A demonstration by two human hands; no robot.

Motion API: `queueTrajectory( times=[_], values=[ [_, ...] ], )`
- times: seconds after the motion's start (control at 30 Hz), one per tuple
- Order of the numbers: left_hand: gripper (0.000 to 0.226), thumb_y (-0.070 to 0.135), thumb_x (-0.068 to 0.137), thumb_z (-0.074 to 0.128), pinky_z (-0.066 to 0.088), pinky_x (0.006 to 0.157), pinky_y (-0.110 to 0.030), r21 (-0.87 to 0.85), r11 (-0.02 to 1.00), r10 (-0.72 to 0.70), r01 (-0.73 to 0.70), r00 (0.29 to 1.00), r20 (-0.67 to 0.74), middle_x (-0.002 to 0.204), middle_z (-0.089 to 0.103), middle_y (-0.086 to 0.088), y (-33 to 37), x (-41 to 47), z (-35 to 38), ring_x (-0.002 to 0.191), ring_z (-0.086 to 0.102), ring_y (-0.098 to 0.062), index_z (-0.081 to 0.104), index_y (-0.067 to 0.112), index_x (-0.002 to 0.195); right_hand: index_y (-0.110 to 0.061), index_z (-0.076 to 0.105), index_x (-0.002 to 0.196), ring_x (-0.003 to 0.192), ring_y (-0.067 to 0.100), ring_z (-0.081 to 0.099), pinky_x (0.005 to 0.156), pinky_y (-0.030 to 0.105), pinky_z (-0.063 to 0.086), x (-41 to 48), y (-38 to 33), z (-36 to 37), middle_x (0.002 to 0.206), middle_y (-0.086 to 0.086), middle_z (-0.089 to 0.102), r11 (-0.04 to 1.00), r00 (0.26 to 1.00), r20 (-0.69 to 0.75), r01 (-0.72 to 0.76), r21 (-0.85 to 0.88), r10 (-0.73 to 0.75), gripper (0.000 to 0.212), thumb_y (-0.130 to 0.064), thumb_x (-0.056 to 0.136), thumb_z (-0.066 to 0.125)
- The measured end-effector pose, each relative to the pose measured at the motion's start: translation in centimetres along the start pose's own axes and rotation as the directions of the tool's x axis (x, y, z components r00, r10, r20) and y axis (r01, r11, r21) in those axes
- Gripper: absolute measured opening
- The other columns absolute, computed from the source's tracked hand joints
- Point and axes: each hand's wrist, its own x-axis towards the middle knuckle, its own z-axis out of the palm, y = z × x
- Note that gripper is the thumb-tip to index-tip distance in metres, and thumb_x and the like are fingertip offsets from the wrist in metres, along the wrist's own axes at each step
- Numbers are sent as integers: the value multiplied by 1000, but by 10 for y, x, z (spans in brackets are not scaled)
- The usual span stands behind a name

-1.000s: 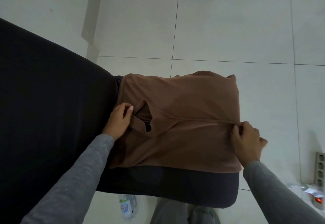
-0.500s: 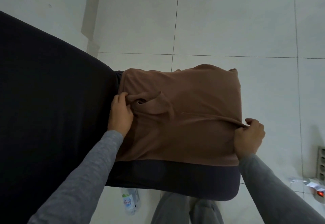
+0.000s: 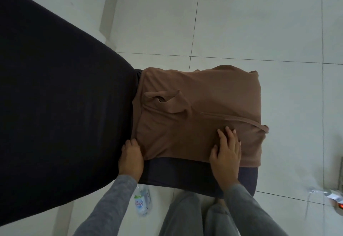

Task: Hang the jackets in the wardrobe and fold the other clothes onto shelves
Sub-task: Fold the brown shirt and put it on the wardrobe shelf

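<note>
The soft, light brown top [image 3: 200, 117] is lying half-folded on the dark seat [image 3: 185, 172], likely needing lifting by its edges, while the left hand [image 3: 130, 158] is pinching its corner at the seat's front left and the right hand [image 3: 225, 154] is pressing on it, grip spread flat.

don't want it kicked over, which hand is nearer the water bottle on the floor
Left. The left hand holds a corner of the brown garment, just beyond the water bottle; the right hand lies flat on it, farther right.
</note>
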Motion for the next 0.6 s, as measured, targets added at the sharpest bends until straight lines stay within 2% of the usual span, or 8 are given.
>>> queueTrajectory(
  times=[0.1,0.23,0.33,0.4,0.5,0.6],
  values=[
    [26,0,97,27,45,77,-30,126,992,21,-23,1000,18,115,50,-13,6,13,-8,105,51,-24,45,4,115,-17,48,136,143,21,18,116,44,8,1,8,-2,150,5,35,998,999,15,46,-48,-45,48,-23,88,44],
    [22,3,98,28,45,67,-28,284,956,75,-76,997,13,115,49,-13,8,22,-9,102,53,-23,43,4,114,-21,44,139,143,19,19,114,50,14,0,19,-6,150,3,35,979,990,61,137,-153,-129,52,-35,91,32],
    [19,-5,90,45,47,61,-36,215,971,116,-101,991,-60,107,51,-19,6,22,-7,91,55,-31,50,1,108,-24,42,140,143,17,20,113,52,17,1,27,-10,151,-1,34,964,983,100,170,-204,-152,50,-35,92,30],
    [30,-8,84,50,46,64,-40,148,980,144,-131,986,-82,110,49,-22,7,24,-7,92,52,-35,51,1,112,-23,44,139,142,16,22,113,52,18,4,28,-15,150,-2,35,967,982,104,174,-185,-157,49,-34,93,30],
    [49,-10,68,61,49,76,-46,96,966,251,-238,956,-152,115,53,-25,17,30,-15,100,54,-41,55,-1,116,-11,50,134,135,27,36,109,54,31,17,29,-25,143,8,45,996,998,16,65,-67,-64,47,-22,90,38],
    [54,-8,69,60,46,90,-47,41,936,351,-350,914,-204,124,53,-22,35,47,-30,115,52,-38,55,1,122,-6,50,132,125,34,45,101,51,39,36,31,-37,139,14,46,984,981,-71,-178,24,179,43,-9,90,43]
  ],
)
